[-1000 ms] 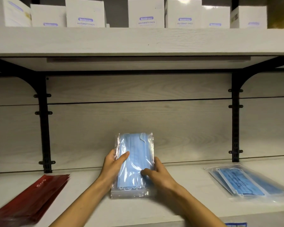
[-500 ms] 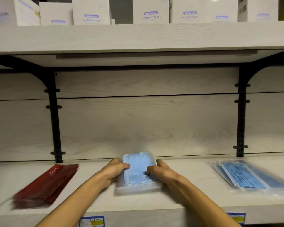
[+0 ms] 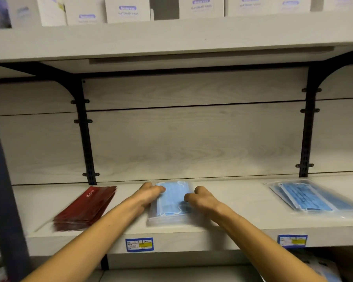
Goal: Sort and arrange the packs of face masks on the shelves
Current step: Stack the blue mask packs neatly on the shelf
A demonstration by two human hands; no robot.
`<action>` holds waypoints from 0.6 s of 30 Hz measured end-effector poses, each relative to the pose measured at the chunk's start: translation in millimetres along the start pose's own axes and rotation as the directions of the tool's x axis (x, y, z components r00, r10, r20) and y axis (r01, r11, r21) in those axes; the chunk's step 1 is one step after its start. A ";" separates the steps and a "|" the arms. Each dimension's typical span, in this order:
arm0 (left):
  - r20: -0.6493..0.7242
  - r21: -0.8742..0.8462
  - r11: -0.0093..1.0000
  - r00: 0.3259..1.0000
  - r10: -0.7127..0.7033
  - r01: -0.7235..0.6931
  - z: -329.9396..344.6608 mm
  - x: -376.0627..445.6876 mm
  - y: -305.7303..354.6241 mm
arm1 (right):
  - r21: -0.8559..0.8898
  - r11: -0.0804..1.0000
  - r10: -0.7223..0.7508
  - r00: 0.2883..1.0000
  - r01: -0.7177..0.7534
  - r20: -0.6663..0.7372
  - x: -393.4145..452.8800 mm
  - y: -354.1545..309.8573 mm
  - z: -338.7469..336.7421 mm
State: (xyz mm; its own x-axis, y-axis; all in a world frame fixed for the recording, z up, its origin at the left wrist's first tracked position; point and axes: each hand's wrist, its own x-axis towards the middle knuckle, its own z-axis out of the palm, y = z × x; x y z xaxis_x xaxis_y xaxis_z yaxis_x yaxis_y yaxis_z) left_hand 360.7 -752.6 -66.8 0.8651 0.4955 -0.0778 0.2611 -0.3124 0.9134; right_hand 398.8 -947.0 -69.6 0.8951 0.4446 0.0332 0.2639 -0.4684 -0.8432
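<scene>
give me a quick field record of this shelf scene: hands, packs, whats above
left hand: holds left edge of middle blue pack
right hand: holds its right edge
middle blue pack: flat on shelf
red packs: stacked, left
blue stack: right, apart
upper shelf: white boxes
shelf front: price tags

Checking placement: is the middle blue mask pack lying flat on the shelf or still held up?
Lying flat. The blue mask pack rests on the shelf, with the left hand and right hand at its sides.
</scene>
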 end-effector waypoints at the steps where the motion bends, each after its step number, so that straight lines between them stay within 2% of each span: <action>1: 0.013 0.017 1.000 1.000 -0.013 0.013 -2.2 -1.7 -1.1 | -0.016 1.000 0.004 1.000 -0.004 -0.003 -1.1 -2.8 0.6; 3: 0.034 0.042 0.999 0.999 -0.036 0.035 -6.9 -8.6 -2.1 | -0.042 0.999 0.022 1.000 -0.022 0.007 -5.4 -11.3 2.7; 5: 0.043 0.037 0.998 0.998 -0.042 0.041 -12.4 -10.8 -4.9 | 0.037 0.997 0.060 0.997 -0.061 0.038 -6.3 -18.2 5.1; 11: 0.089 -0.113 0.991 0.994 -0.056 0.066 -26.3 -21.1 -3.7 | 0.193 0.966 0.167 0.984 -0.174 0.055 -9.8 -23.4 10.7; 18: 0.059 -0.066 0.996 0.996 -0.063 0.067 -42.7 -26.5 -12.2 | 0.131 0.983 0.129 0.992 -0.128 0.000 -11.5 -19.2 13.4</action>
State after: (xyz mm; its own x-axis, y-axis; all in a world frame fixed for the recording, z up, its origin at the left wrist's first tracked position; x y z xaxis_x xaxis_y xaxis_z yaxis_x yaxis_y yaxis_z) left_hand 316.3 -727.4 -58.8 0.8707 0.4654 -0.1589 0.2896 -0.2242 0.9305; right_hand 378.7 -932.9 -61.0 0.9215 0.3807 -0.0762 0.0979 -0.4177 -0.9033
